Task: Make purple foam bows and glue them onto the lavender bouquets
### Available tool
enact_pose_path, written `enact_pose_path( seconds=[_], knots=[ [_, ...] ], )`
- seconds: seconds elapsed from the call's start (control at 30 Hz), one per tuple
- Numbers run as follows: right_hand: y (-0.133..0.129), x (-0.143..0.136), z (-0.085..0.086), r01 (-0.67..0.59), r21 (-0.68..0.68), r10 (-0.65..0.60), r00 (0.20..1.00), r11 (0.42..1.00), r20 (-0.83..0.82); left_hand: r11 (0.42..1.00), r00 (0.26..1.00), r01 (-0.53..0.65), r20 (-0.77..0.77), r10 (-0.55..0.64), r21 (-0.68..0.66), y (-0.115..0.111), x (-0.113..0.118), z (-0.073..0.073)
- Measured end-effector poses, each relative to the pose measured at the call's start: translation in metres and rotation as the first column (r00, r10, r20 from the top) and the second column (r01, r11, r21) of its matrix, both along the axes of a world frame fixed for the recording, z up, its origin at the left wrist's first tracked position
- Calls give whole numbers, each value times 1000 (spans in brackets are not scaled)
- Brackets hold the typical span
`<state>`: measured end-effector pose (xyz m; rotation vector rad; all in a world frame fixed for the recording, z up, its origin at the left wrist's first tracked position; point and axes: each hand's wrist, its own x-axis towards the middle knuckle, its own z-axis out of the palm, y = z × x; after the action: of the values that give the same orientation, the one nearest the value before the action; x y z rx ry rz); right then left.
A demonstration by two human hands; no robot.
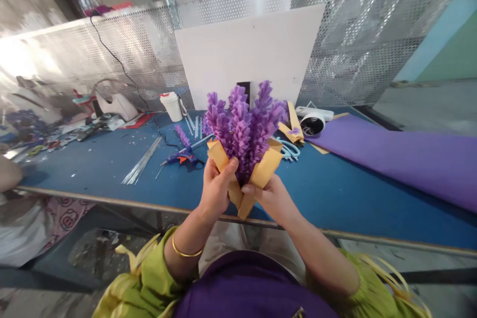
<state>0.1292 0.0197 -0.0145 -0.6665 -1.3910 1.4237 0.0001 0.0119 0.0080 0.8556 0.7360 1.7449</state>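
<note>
My left fingers (230,168) and my right fingers (252,190) are clamped on the yellow paper (266,166) around the purple flowers (240,126), which rise between them, the glue gun (181,157) lying near, to their left

Table (316,184) right of the flowers (241,126) offers passage; glue gun (182,157) obstructs left

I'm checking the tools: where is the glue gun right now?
In the head view, the glue gun lies on the blue table, left of the left hand, between that hand and the thin wires.
</note>
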Motion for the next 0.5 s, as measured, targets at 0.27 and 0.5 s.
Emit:
enact_pose_path(
  seconds=[0.27,0.5],
  knots=[
    [-15,10,-21,-142,44,122,941,989,316,994,996,-71,48,75,-80,7,-9,20],
    [-15,6,-44,-56,30,43,939,998,341,997,996,-76,-46,77,13,6,-1,11]
  ],
)
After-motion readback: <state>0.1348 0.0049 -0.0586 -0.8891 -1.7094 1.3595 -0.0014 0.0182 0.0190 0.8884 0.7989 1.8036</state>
